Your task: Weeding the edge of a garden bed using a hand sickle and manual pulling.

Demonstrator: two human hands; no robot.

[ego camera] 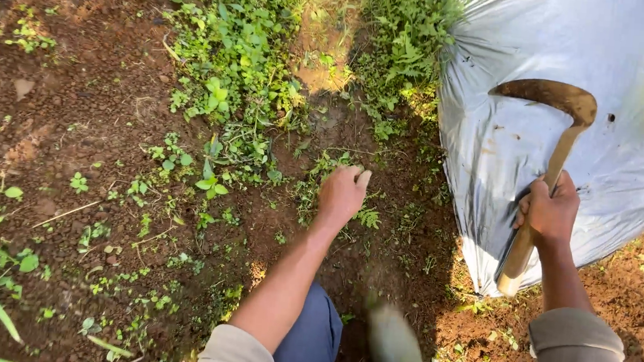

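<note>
Right hand (550, 210): closed firmly round the wooden handle of a sickle (553, 138). The curved rusty blade arches to the left at the far end of the handle and lies over the grey plastic mulch sheet (637, 68) on the right of the scene. The handle's butt end sticks out on the near side of the fist.

Left hand (342, 194): lowered to the soil, fingers curled down among small weeds (321, 169) at the middle of the furrow. From this angle it cannot be told whether the fingers have closed on any stems or merely rest on them.

Ground condition: reddish-brown soil (76, 93) lies bare on the far left and on the near right. A dense weed patch (233, 44) fills the far centre, running along the sheet's edge. Scattered seedlings remain across the near left.

Progress, as a judgement: weeding appears to be partly done. The ground nearest the person shows mostly soil with thin growth; the thick far patch stands untouched, so the larger share of the clearing is probably left.
</note>
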